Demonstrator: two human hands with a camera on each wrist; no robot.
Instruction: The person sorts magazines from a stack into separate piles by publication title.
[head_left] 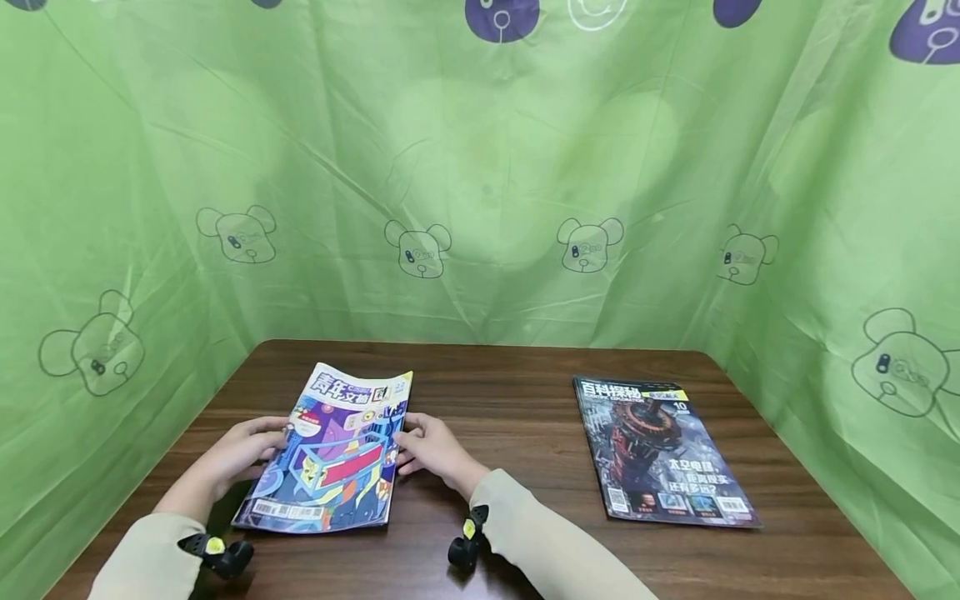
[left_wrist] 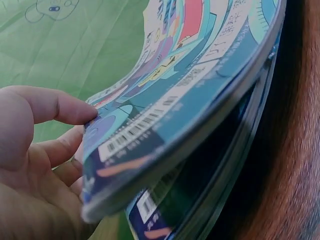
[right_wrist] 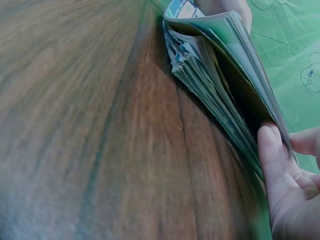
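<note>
A colourful purple-and-blue magazine (head_left: 341, 450) lies on top of a stack at the left of the table. My left hand (head_left: 243, 450) pinches its left edge, the thumb on the cover in the left wrist view. At the opposite edge, my right hand (head_left: 435, 450) pinches the same magazine between thumb and fingers. Seen from the right wrist, its pages (right_wrist: 250, 60) are raised, leaving a dark gap above the lower magazines (right_wrist: 210, 95). From the left wrist, a similar gap shows over another magazine with a barcode (left_wrist: 147, 205).
A second pile with a dark-covered magazine (head_left: 660, 450) on top lies at the right of the brown wooden table (head_left: 495, 392). Green cloth (head_left: 487, 167) with bear drawings surrounds the table at the back and sides. A small black camera is strapped to each wrist.
</note>
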